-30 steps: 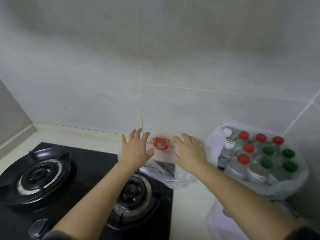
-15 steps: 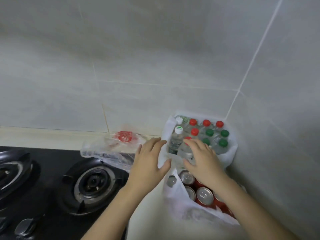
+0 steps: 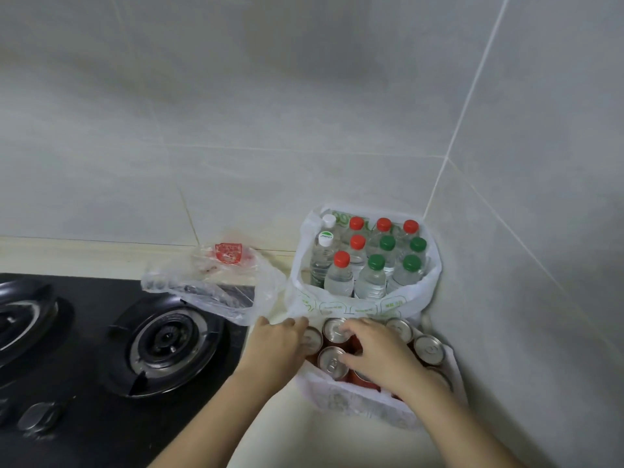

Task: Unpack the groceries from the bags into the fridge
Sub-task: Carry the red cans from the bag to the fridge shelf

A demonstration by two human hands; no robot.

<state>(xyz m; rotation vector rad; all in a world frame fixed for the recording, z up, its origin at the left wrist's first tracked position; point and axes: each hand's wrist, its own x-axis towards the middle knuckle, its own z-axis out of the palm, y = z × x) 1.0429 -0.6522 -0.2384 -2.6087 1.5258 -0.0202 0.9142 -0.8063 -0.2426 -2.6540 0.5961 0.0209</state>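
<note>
The bottle bag (image 3: 354, 309) is viewed from close above by one head-worn camera, faced forward and down; the stove (image 3: 87, 423) is framed to its left.

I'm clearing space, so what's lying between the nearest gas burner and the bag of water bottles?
A crumpled clear plastic bag with a red print, visible in the head view.

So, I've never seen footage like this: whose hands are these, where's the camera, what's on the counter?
No machine here: a person's bare hands, filmed by a camera worn on their head, looking down. The left hand is at the rim of a white plastic bag of red, silver-topped cans; the right hand touches the can tops. Whether either grips is unclear. Behind stands a white bag of clear water bottles; left lie a crumpled clear plastic bag and a black gas hob.
</note>
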